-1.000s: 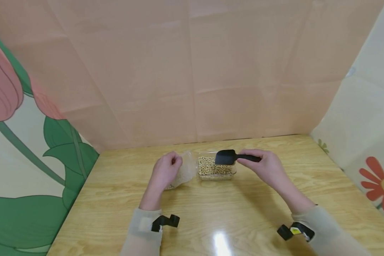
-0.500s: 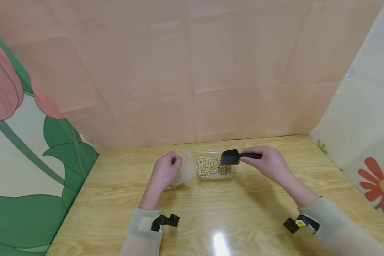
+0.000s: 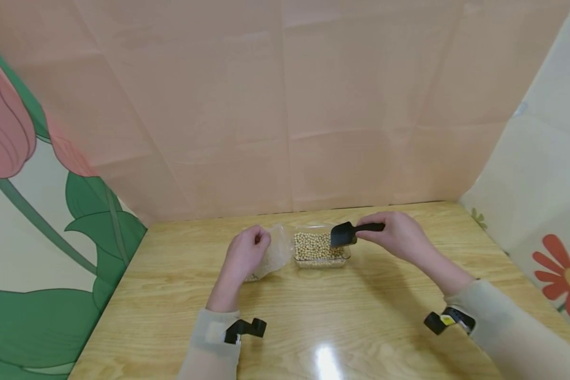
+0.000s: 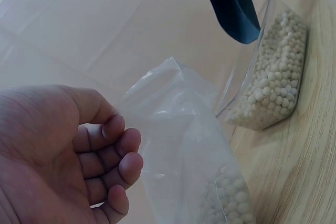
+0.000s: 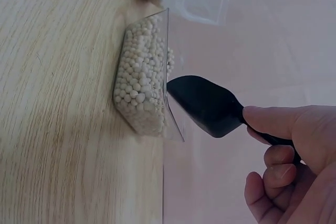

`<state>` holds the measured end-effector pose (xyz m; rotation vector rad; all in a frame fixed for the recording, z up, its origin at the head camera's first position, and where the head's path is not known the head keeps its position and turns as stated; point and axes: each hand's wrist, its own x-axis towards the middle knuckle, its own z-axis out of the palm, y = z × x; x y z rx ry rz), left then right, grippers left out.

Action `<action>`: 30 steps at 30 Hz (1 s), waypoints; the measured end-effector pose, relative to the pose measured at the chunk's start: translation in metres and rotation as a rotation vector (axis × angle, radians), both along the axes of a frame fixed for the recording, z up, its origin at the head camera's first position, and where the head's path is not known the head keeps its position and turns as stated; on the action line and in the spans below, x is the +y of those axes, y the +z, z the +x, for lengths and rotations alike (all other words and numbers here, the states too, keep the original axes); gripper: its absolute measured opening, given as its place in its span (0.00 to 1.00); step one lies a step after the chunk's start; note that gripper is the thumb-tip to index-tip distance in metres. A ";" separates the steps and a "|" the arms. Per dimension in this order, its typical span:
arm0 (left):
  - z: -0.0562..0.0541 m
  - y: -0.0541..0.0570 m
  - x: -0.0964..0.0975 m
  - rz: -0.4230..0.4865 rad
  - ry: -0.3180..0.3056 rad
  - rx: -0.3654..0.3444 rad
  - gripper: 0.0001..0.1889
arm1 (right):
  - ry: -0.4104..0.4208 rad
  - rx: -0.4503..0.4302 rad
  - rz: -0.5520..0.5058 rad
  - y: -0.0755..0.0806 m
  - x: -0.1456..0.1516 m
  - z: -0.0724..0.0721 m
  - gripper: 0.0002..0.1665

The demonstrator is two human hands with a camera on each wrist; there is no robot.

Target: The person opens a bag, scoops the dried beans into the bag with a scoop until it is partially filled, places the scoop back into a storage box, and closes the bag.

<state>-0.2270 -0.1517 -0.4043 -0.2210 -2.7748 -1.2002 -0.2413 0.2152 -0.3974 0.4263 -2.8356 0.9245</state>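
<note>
My right hand (image 3: 399, 236) grips the handle of a black scoop (image 5: 206, 103), thumb along the handle. The scoop's blade tilts down over the right part of a clear plastic box (image 3: 321, 263), its tip right at the rim in the right wrist view. Pale round beans (image 4: 283, 72) fill much of that box. My left hand (image 3: 248, 252) pinches the top edge of a clear plastic bag (image 4: 173, 129) between thumb and forefinger, holding it up left of the box. More beans lie in the bottom of the bag, partly hidden behind my hand in the head view.
Box and bag stand on a wood-grain table (image 3: 285, 327), near its back edge. Behind rises a pinkish sheet (image 3: 285, 116). Flower-printed panels (image 3: 541, 174) flank the table on both sides. A small black camera (image 3: 246, 328) is strapped to each sleeve.
My right hand has drawn the scoop a little to the right over the box, and its blade now slants further downward. The left hand and the bag have stayed in place.
</note>
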 end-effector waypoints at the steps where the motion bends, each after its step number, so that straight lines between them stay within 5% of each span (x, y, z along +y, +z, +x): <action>1: 0.000 0.000 0.000 0.000 -0.001 -0.001 0.12 | 0.001 -0.001 0.006 0.000 0.000 -0.001 0.17; 30: 0.000 -0.001 -0.002 0.011 -0.013 0.006 0.13 | 0.033 -0.073 0.034 -0.014 -0.020 -0.021 0.13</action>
